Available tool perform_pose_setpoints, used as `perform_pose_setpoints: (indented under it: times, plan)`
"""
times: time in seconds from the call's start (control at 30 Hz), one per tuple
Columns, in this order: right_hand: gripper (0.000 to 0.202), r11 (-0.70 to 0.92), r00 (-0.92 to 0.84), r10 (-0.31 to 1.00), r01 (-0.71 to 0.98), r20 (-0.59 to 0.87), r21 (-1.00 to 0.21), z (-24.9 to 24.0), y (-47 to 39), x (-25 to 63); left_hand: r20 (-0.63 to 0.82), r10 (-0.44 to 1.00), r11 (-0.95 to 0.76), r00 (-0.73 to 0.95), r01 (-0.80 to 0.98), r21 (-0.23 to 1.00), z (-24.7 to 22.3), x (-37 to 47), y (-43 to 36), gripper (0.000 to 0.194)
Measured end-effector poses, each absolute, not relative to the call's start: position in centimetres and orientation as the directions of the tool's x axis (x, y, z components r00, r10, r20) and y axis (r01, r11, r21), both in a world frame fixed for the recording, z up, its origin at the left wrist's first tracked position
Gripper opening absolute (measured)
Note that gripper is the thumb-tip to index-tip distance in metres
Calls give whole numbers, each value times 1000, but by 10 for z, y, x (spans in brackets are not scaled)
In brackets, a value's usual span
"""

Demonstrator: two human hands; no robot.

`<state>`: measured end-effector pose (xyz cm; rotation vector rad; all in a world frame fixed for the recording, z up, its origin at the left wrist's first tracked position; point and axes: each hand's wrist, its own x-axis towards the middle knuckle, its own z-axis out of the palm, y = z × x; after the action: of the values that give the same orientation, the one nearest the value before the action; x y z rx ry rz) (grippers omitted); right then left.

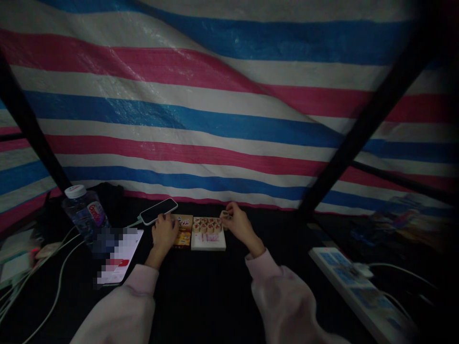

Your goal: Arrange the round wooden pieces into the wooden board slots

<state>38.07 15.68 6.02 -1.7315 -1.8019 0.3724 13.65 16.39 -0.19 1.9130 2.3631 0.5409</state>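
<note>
At the right end of two rows of round wooden Chinese chess pieces, my right hand pinches one more wooden chess piece. The rows stand on the back part of a white open box, with pinkish printing showing in front of them. Left of it, touching or almost so, lies a brown and orange printed box or lid. My left hand rests palm down at that lid's left edge, fingers loosely bent and apart, nothing seen in them.
Behind my left hand lies a white-edged phone with a cable. A lit-screen device and a capped bottle stand left, near white cables. A power strip is at right. Striped sheeting hangs behind the black table.
</note>
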Motion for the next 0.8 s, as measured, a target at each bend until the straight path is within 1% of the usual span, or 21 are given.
perform_pose_setpoints:
  times: [0.1,0.2,0.27,0.4,0.5,0.6,0.8]
  plan:
    - [26,-12,162,967,804,199,-595,52,167,425,184,957,162,-226,937,310,-3,136,164,42]
    - [24,-88,235,955,808,182,-582,35,171,456,193,955,158,-224,938,308,-5,136,164,42]
    - [22,-111,261,949,800,176,-590,23,170,467,201,953,159,-227,939,304,-7,136,165,42]
    - [18,-122,277,948,766,154,-631,4,167,471,202,952,161,-228,940,299,-8,136,165,42]
    - [24,-97,262,953,734,149,-672,-4,167,469,183,956,167,-228,939,300,-7,135,166,43]
    - [27,-90,263,954,711,145,-698,-8,169,468,176,956,176,-236,937,301,-8,135,167,44]
    - [26,-110,285,950,690,129,-715,-9,173,465,180,955,171,-234,936,306,-10,135,168,43]
